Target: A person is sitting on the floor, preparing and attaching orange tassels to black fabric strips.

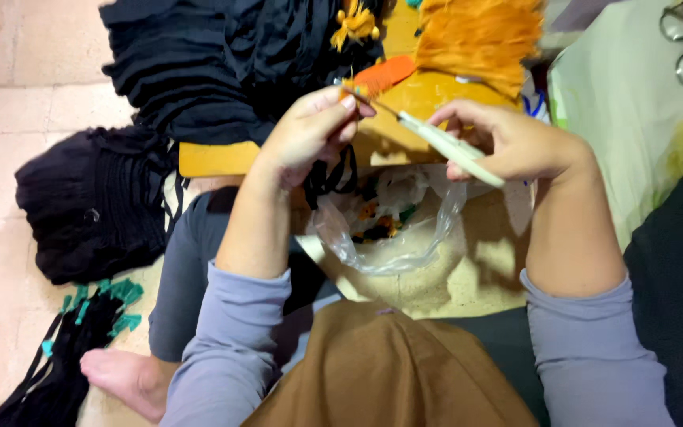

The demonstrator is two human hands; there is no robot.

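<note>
Left hand (310, 130) pinches a small orange tuft (351, 88) between thumb and fingertips, just above the yellow board (215, 158). Right hand (515, 142) is closed around the cream handle of a thin tool (444, 144), its metal tip touching the tuft. Judgement: keep the pinch close to the tip so the threads don't spread, and work the tip in short strokes away from the fingers. Clear plastic bag (389, 229) sits open below on the lap. Black fabric pile (223, 55) lies beside on the floor.
</note>
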